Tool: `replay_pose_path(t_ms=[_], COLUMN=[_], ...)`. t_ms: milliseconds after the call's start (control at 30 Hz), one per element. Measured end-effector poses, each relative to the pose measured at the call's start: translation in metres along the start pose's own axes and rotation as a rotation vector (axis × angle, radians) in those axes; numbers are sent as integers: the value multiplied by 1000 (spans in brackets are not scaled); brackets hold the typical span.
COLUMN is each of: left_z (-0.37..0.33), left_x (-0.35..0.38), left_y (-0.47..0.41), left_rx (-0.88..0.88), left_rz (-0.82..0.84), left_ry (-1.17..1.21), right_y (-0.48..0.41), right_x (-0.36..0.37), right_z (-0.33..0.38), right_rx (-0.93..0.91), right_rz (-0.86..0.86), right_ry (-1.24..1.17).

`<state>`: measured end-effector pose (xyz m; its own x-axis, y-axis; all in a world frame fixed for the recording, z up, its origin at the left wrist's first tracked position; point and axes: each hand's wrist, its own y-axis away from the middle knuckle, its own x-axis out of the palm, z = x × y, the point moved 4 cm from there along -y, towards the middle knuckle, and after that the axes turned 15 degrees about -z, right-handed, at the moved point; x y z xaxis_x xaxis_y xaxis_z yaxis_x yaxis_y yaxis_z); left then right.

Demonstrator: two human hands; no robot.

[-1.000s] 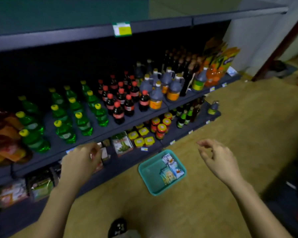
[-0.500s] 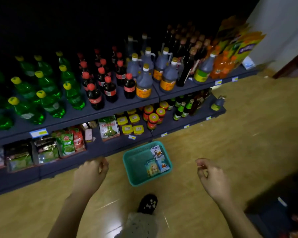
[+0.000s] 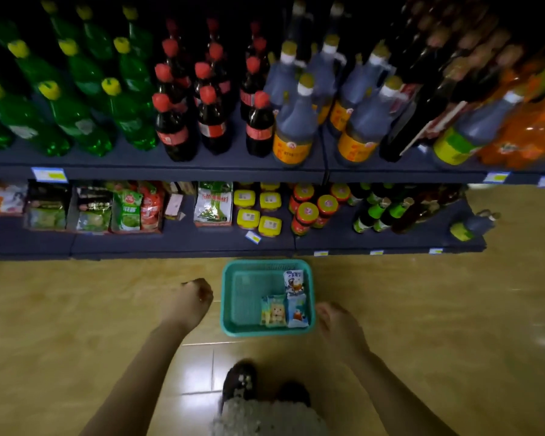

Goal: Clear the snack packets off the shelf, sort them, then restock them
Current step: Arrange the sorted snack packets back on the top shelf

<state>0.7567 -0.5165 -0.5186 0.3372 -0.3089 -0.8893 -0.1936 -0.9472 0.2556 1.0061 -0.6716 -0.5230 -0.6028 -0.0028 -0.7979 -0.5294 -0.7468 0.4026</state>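
Note:
A teal basket (image 3: 243, 297) stands on the floor in front of the bottom shelf (image 3: 183, 239). Three small snack packets (image 3: 285, 306) lie in its right half. More snack packets (image 3: 128, 209) stand in boxes on the left of the bottom shelf, and a green and white packet (image 3: 213, 202) leans near the middle. My left hand (image 3: 189, 302) hovers just left of the basket with fingers loosely curled, holding nothing. My right hand (image 3: 337, 322) hangs at the basket's near right corner with nothing in it; whether it touches the rim is unclear.
Green, red-capped and dark bottles (image 3: 208, 121) fill the upper shelf. Yellow-lidded tubs (image 3: 257, 215), red-lidded jars (image 3: 309, 212) and small green bottles (image 3: 375, 212) stand on the bottom shelf's right half. My shoes (image 3: 239, 380) are on the tiled floor behind the basket.
The view has tilted down and closer to the basket. Both hands have dropped from shelf height to either side of the basket, still holding nothing.

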Motion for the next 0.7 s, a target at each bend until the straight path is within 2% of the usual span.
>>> replay_pose_path(t_ms=[133, 333, 533, 700], left_z=[19, 69, 120, 148], left_x=[105, 276, 436, 523], left_y=[-27, -87, -140, -159], left_rx=[-53, -13, -22, -22], left_rz=[78, 114, 148, 156], left_ry=[14, -31, 54, 142], right_y=[-61, -160, -234, -255], right_x=[84, 258, 393, 446], right_z=[-45, -133, -188, -217], right_rx=[25, 22, 16, 37], right_rz=[117, 206, 151, 49], right_ry=[9, 69, 146, 114])
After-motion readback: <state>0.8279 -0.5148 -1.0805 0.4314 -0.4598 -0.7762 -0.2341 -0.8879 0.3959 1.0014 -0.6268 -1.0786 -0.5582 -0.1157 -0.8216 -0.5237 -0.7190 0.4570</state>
